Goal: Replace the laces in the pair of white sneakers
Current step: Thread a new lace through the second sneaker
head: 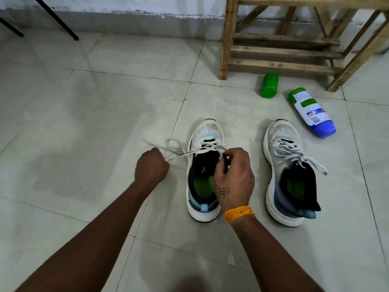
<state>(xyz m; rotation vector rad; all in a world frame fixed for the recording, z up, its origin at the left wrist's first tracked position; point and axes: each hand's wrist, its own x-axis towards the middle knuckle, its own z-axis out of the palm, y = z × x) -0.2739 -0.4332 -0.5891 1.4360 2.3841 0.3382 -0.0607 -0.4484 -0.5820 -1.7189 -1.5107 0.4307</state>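
Observation:
Two white sneakers stand side by side on the tiled floor, toes pointing away from me. Over the left sneaker (207,131) my right hand (233,178) pinches the shoe's white lace (179,154) near the top eyelets. My left hand (151,168), a fist to the left of that shoe, grips the same lace and holds it taut; loose loops and an end trail on the floor beyond it. The right sneaker (282,133) stands untouched, its white lace (301,158) tied loosely and spilling to the right.
A green bottle (269,84) and a white, blue and green bottle (311,112) lie on the floor beyond the right sneaker. A wooden rack (282,49) stands at the back right by the wall. Black metal legs (61,22) come down at the back left.

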